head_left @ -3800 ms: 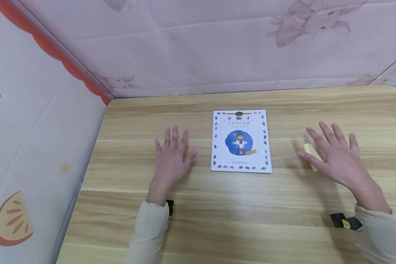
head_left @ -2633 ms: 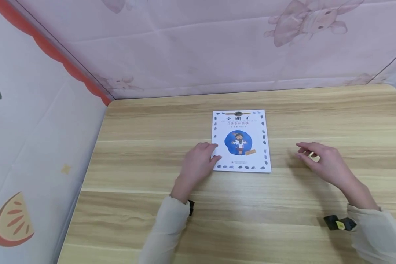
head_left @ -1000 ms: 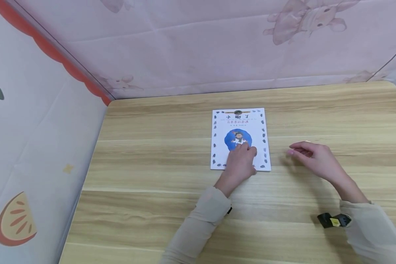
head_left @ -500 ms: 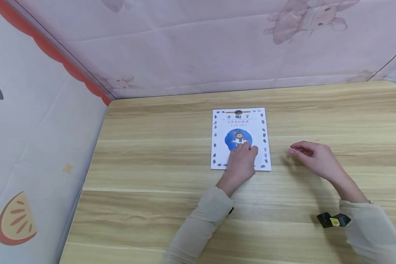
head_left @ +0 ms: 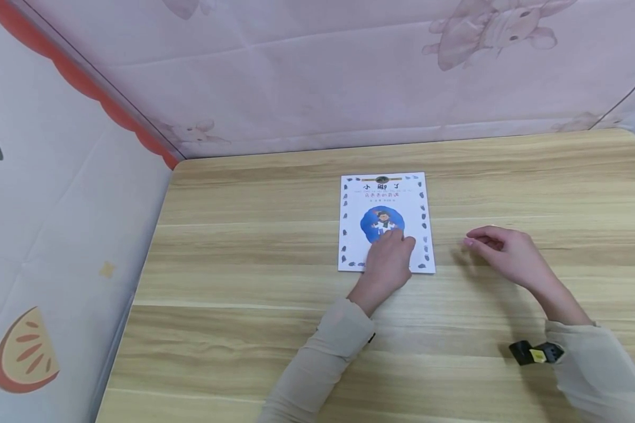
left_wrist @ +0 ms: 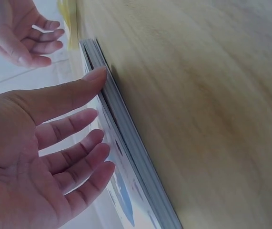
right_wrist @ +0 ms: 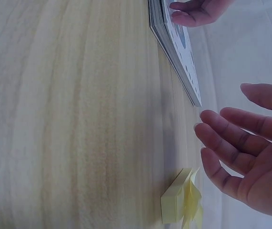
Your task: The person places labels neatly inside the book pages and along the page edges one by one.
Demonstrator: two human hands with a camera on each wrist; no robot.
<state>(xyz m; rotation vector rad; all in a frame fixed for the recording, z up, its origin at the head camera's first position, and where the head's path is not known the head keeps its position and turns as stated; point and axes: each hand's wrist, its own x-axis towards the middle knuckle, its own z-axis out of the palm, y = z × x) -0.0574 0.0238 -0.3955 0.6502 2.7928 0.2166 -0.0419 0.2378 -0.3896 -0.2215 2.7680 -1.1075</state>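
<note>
The left hand reaches diagonally across, back upward, over the lower part of the book; its fingers are loosely bent above the cover while the thumb meets the near edge. It is relaxed rather than gripping; whether the fingertips press the cover, I cannot tell. The right hand hovers well apart from the book, palm turned inward, fingers softly curved and holding nothing, with a yellow pad on the bench near it. Both arms wear pale sleeves, and a black device sits at the right wrist.

The book lies flat, face up, around the middle of the wood-grained bench. Behind rises a pink printed backdrop; at left, a white panel has a red scalloped border and a fruit-slice print.
</note>
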